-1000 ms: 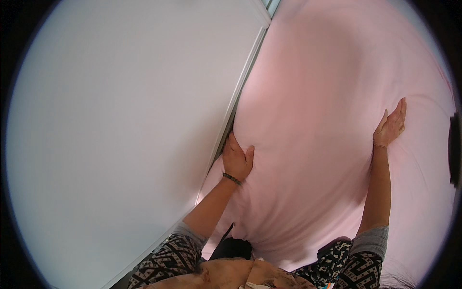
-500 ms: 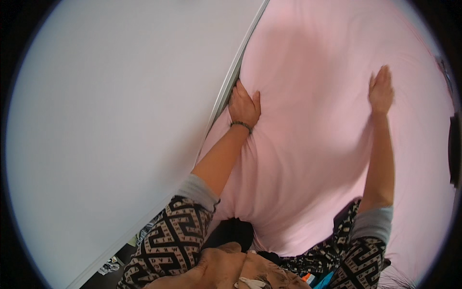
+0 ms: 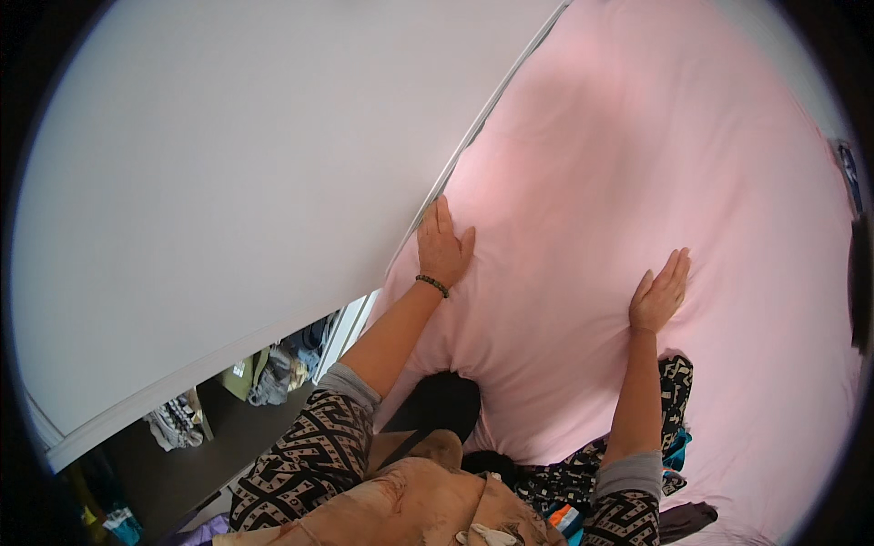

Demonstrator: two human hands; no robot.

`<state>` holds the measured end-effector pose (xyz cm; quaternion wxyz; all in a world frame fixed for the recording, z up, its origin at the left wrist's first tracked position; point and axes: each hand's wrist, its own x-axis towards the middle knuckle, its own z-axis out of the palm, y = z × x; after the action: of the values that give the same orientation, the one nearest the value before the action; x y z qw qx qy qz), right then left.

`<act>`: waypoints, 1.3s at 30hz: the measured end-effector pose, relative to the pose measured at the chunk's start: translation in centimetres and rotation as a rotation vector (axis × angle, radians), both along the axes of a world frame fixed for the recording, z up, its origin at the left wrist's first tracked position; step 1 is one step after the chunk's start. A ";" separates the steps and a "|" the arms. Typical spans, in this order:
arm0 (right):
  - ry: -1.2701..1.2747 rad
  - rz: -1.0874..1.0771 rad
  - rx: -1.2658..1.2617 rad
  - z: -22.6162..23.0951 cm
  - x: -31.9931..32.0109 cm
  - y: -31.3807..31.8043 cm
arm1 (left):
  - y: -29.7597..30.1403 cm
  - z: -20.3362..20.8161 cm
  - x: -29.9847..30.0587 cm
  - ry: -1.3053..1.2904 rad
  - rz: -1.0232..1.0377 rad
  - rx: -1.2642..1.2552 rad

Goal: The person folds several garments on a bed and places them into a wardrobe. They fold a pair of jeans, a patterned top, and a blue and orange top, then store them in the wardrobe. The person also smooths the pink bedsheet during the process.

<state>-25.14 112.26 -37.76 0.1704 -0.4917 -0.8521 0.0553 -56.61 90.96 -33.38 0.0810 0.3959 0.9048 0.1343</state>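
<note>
Head view: at far left a white panel (image 3: 209, 182) fills much of the scene, its long edge running slantwise beside the pink sheet (image 3: 555, 182). Below the panel's lower edge, clothes (image 3: 269, 375) show on a dark shelf (image 3: 173, 464), visible only because the panel stops short of them. Next comes the left sleeve (image 3: 296, 446), its grey cuff (image 3: 357, 384) sitting near the elbow, which leaves the forearm bare and keeps loose fabric off the sheet. The left hand (image 3: 444, 247) lies palm down close to the panel's edge, fingers long and near one another, thumb set apart; it pinches nothing, and its place by the border would suit pressing that margin flat. A dark bracelet (image 3: 432, 286) rings its wrist. Under and between the arms, a black shape (image 3: 446, 405), probably a knee, rests against the sheet, likely to bear the body's weight so both arms can reach forward. The sheet stretches from the panel across to the far right, with creases fanning from the knee. The right hand (image 3: 663, 296) also lies palm down on it, fingers together, thumb apart, gripping nothing; how hard either palm presses, I cannot tell. Patterned cloth (image 3: 675, 387) lies just beside the right forearm, and a dark object (image 3: 860, 282) stands at the right rim, too cut off to identify.
</note>
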 end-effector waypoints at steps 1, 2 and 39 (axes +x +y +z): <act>-0.001 -0.012 -0.027 -0.3 0.0 0.0 | -1.4 -0.5 0.8 -0.056 0.023 0.074; 0.003 0.002 -0.015 -0.5 0.2 -0.2 | -2.5 -1.0 1.3 -0.064 0.030 0.073; 0.189 0.108 -0.006 -0.8 1.6 0.1 | -9.2 0.5 2.6 0.050 0.208 -0.106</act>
<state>-23.52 112.41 -38.57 0.2453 -0.4383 -0.8573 0.1132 -54.06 81.73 -32.91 0.0648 0.2984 0.9485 0.0840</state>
